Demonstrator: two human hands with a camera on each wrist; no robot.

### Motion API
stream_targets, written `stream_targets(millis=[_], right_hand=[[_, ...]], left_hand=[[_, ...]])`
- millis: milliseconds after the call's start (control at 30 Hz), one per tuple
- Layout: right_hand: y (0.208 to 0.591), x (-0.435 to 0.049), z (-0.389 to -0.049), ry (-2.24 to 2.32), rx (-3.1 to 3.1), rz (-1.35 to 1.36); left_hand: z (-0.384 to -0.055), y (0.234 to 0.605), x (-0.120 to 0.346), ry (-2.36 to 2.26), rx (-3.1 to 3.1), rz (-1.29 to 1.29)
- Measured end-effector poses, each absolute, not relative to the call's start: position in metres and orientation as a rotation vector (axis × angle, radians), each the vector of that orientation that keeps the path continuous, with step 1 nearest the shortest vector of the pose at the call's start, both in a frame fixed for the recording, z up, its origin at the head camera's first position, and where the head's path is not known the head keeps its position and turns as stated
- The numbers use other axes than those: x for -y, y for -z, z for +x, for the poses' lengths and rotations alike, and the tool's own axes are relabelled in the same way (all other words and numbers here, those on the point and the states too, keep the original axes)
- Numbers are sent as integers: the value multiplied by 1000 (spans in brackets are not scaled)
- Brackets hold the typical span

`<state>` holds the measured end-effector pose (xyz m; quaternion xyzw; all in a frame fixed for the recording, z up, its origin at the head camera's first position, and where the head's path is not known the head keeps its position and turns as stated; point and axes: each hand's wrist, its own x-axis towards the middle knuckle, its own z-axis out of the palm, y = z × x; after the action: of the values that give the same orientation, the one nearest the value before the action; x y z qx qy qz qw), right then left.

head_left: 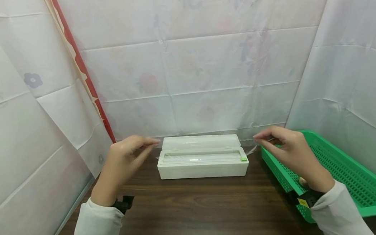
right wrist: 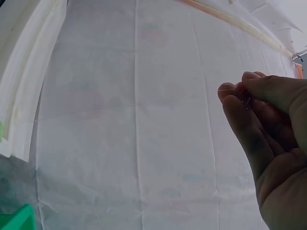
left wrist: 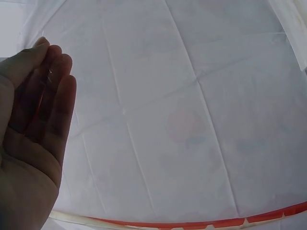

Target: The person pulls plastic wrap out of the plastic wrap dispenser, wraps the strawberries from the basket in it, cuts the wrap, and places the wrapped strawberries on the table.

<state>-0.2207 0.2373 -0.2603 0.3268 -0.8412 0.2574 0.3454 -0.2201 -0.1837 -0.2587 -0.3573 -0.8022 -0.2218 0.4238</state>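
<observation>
A white cling film dispenser (head_left: 204, 170) sits on the table with its lid (head_left: 200, 142) tipped back. A green slide cutter (head_left: 243, 159) is at the right end of its front bar. Thumb and fingertips of my left hand (head_left: 125, 153) pinch together, up and left of the box. On the other side my right hand (head_left: 285, 147) pinches the same way at about equal height. Clear cling film (head_left: 252, 150) shows as a crumpled wisp by the box's right end, and faint glints show at both hands' fingertips. Most of the film is too transparent to make out.
A green perforated basket (head_left: 278, 173) stands at the right, partly under my right forearm, with a small pale thing near its left wall. White patterned sheeting (head_left: 188, 67) encloses the back and sides of the dark wooden table (head_left: 193, 210). A red-edged strip (head_left: 85, 70) runs down the left corner.
</observation>
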Motion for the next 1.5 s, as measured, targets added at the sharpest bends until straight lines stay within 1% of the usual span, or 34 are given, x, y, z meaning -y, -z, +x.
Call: stream_targets(millis=[133,400,567,733,967,1100,1333,1500], right_hand=[[261,-239,-218,-676,2179,881],[250,-229,-197,-728,2205,927],[258,-236,-203,-751,2240,943],[269,-246,-212,-789,2255,985],[277,-250,-214,-831,2300,1061],[279,-249,-210,-890,2335,1103],[283,-248,-207,-975,2404,1133],[290,-248,-207,-983,2467,1203]], left_hand=[[-218,260,183,578,1975,-950],[-216,265,185,609,1947,-1028],[-211,262,183,646,1927,-1077],[-198,252,177,724,1958,-1123],[-187,249,176,858,2082,-1152],[-188,254,176,884,2123,-1190],[-208,279,187,908,2301,-1214],[-212,289,188,944,2419,-1251]])
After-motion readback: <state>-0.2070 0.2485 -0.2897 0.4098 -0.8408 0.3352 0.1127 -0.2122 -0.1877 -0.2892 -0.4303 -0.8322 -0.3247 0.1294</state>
